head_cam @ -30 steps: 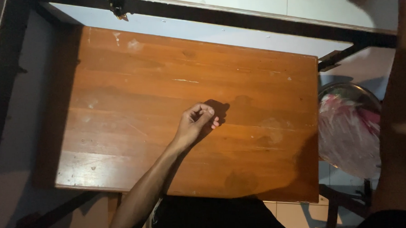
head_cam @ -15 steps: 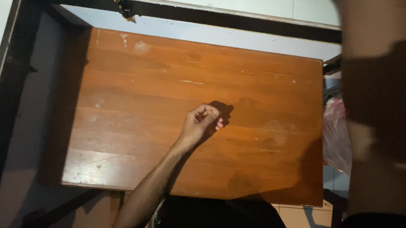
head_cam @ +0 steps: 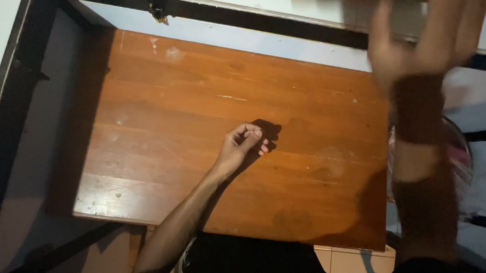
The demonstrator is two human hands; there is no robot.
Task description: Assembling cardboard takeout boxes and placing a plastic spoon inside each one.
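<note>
Two hands show: the left hand [head_cam: 245, 145] rests mid-frame on the bare wooden worktop [head_cam: 161, 122], fingers [head_cam: 253, 135] loosely curled on nothing, while the blurred right hand [head_cam: 422, 40], spread open and empty at upper right, could strike the dark frame [head_cam: 248, 19] near it.

The right hand [head_cam: 422, 46] was a blur, raised close to the camera, fingertips cut off at the top edge. Its arm hid the worktop's [head_cam: 200, 107] right edge and most of a round thing [head_cam: 460, 157] beyond. Whether the left hand [head_cam: 242, 144] pinched anything couldn't be told.
</note>
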